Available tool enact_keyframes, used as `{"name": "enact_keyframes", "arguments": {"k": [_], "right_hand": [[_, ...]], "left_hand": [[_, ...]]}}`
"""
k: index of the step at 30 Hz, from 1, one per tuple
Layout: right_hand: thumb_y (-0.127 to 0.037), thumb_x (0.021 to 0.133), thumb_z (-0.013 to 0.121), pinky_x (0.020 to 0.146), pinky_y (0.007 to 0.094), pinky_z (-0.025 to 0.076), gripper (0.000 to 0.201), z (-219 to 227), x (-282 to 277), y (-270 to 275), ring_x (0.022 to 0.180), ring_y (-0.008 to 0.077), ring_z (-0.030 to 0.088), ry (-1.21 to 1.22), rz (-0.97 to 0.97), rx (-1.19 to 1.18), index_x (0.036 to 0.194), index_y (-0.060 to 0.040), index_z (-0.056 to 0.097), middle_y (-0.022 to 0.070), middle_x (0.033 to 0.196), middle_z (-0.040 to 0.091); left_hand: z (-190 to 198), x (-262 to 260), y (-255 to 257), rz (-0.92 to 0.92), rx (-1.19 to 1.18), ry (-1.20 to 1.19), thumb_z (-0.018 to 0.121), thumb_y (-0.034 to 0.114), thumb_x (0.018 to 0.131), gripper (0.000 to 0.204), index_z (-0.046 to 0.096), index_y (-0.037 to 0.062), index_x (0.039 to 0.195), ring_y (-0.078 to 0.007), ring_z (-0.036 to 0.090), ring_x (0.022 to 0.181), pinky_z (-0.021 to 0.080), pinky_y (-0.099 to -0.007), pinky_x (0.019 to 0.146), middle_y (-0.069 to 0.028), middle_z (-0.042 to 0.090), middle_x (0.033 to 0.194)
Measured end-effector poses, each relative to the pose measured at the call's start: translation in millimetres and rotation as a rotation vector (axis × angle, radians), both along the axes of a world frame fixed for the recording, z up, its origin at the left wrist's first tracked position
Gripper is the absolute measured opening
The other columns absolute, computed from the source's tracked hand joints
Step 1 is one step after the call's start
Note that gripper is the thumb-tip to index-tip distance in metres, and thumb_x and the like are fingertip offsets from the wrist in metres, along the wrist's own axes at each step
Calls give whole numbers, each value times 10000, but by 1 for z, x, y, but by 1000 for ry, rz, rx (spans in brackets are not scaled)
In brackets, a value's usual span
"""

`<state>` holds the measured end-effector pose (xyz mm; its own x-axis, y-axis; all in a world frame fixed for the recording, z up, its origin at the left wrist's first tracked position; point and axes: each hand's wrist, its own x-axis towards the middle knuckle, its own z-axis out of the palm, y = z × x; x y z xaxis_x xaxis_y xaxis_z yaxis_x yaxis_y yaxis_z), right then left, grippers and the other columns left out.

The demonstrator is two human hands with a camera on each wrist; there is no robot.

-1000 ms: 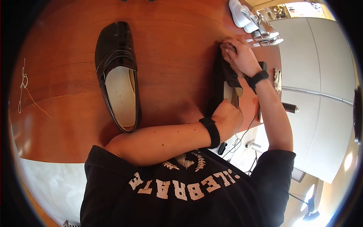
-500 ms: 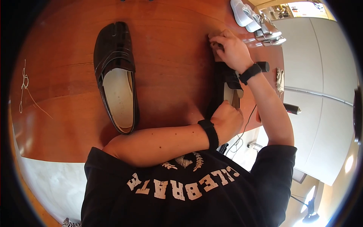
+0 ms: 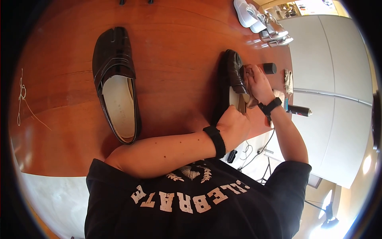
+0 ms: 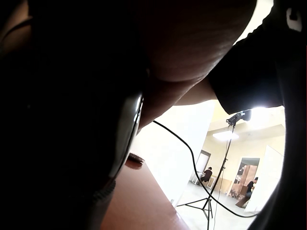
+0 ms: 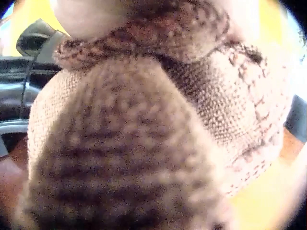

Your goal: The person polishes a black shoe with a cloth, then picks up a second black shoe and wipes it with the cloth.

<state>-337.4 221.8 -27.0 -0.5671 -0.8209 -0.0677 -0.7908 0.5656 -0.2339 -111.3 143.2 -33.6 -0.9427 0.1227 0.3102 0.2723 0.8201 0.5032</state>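
Observation:
My left hand [image 3: 234,124] grips the heel end of a dark, glossy split-toe loafer [image 3: 229,71], its thumb side at the opening and most fingers hidden. The shoe's toe points away from me. In my right hand [image 3: 259,84] is a bunched brown woven cloth [image 5: 129,139], held along the loafer's right side near the strap. The right wrist view is mostly filled by this cloth, the glossy shoe showing at its left. The left wrist view is largely dark. A matching loafer [image 3: 115,51] lies on the table to the left, toe away and pale insole up.
White sneakers [image 3: 246,14] and silvery shoes [image 3: 274,34] stand at the table's far right. Along the right edge are a black cylinder [image 3: 269,68], a pale cloth [image 3: 288,81] and a black can [image 3: 299,110]. A knotted string [image 3: 22,93] lies far left.
My right hand with the cloth has moved from the loafer's toe back toward me along its right side, uncovering the toe. My left hand keeps its hold at the heel.

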Motion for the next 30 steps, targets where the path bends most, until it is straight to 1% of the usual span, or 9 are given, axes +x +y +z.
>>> {"name": "enact_keyframes", "arguments": {"k": [3,10,13,16,19,22,25,28,30], "right_hand": [[-145,970,564,864,488,524,216,10,9,-12,1021,469,622,-7,155,-191,1167,-57,568,237,1156,611],[-128,952,574,793,523,538,236,-11,-1,-54,912,446,645,189,102,-159,1186,-110,554,216,1073,588],[-125,954,571,791,524,541,209,-3,9,-53,905,449,646,208,79,-68,1162,-107,553,217,1081,587],[-129,958,570,791,524,543,196,6,16,-40,905,454,648,131,172,-63,1150,-98,547,217,1089,594],[-127,957,577,802,530,542,200,1,9,-44,916,463,646,104,161,-96,1150,-89,541,211,1094,603],[-115,954,577,820,535,537,207,-16,-7,-55,943,468,644,164,16,-134,1156,-85,545,211,1105,613],[-113,949,589,842,520,534,213,-11,-7,-55,982,457,644,102,56,-174,1159,-82,564,209,1115,619],[-127,944,606,858,496,535,226,-2,-6,-50,1011,441,645,-124,213,-301,1163,-81,580,202,1121,624],[-135,937,620,863,486,535,219,7,9,-56,1017,434,645,-83,214,-256,1148,-84,589,193,1114,625]], "left_hand": [[-1,0,1,11,-4,12,692,186,772,179,668,27,850,-158,641,517,391,-331,624,-13,649,578],[4,0,-3,-31,-37,-29,698,202,767,181,657,40,837,-157,641,513,381,-324,604,-9,649,577],[3,0,-1,1,-40,-26,700,203,766,173,650,48,824,-159,645,516,382,-324,601,-14,646,578],[1,-1,0,1,-69,-1,695,192,769,167,649,43,827,-159,647,517,387,-323,598,-13,643,572],[0,-1,0,12,-30,19,692,181,768,164,648,35,829,-161,645,510,393,-322,595,-18,644,569],[4,0,-2,-8,-31,-24,692,179,768,171,653,25,832,-162,642,503,397,-323,594,-23,643,569],[1,0,-1,21,-30,27,697,182,757,186,656,16,829,-166,639,497,402,-325,599,-25,638,565],[-4,-1,1,15,20,41,690,175,752,189,656,6,831,-172,641,500,406,-328,604,-31,638,561],[-4,-1,2,27,-8,63,686,169,749,186,654,4,829,-176,641,502,408,-330,607,-34,639,561]]}}
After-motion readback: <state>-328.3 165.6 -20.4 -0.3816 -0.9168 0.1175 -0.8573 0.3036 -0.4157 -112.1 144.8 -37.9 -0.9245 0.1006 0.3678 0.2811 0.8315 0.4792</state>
